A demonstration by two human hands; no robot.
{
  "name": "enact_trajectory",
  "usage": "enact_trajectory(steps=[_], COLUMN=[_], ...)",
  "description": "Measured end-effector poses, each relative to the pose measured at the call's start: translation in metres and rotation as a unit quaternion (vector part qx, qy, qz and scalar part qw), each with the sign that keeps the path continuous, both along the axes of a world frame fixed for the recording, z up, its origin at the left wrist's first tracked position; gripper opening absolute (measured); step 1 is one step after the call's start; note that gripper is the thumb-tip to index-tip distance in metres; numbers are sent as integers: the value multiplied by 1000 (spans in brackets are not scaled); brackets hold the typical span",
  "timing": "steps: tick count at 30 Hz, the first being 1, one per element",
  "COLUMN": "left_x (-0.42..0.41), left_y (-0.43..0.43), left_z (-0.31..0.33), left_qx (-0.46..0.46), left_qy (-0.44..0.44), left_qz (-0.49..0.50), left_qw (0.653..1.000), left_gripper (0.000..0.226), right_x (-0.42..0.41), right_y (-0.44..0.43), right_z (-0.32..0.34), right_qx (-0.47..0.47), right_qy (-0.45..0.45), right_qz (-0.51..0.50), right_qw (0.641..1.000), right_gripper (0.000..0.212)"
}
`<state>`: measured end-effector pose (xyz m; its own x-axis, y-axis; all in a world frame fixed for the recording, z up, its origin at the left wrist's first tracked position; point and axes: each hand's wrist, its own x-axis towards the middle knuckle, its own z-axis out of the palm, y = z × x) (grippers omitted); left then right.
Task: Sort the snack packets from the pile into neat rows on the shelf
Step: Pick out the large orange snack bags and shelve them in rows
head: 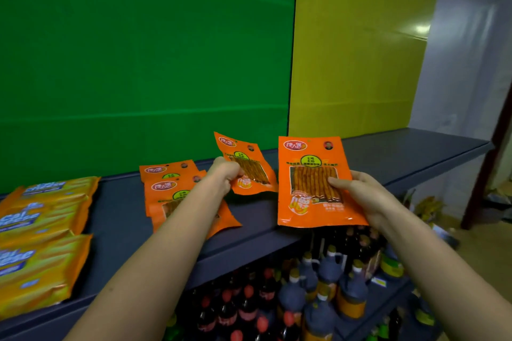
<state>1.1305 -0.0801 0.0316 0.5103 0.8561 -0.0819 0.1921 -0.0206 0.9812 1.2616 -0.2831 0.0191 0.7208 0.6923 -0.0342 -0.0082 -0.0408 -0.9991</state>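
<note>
My left hand (225, 173) grips an orange snack packet (246, 163) by its lower left corner, holding it tilted above the dark blue shelf (124, 219). My right hand (363, 196) holds a second orange snack packet (310, 183) upright by its right edge, over the shelf's front edge. Both packets have a clear window showing reddish sticks. Left of my left forearm, several matching orange packets (171, 188) lie overlapped on the shelf, partly hidden by the arm.
Yellow-orange packets with blue lettering (41, 230) lie in a row at the shelf's left end. A green panel (138, 63) and a yellow panel (360, 50) back the shelf. Dark bottles (318, 285) crowd the lower shelf.
</note>
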Motion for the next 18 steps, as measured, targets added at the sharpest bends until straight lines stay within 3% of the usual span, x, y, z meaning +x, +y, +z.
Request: enact_trajectory(steps=[3, 9, 13, 18], left_x=[25, 68, 85, 97], left_y=[6, 19, 26, 33], left_z=[-5, -13, -24, -29], left_qx=[-4, -22, -29, -26], left_qy=[-1, 6, 23, 17], left_qz=[36, 110, 175, 211], left_qw=[999, 994, 984, 977], left_gripper=[30, 17, 35, 36], right_x=[26, 74, 89, 94], right_y=[20, 44, 61, 75], right_z=[-4, -5, -14, -23], right_qx=[-11, -37, -43, -52], right_qy=[-6, -19, -13, -36], right_qz=[33, 90, 125, 148], right_qw=[999, 995, 991, 987], right_gripper=[21, 24, 25, 24])
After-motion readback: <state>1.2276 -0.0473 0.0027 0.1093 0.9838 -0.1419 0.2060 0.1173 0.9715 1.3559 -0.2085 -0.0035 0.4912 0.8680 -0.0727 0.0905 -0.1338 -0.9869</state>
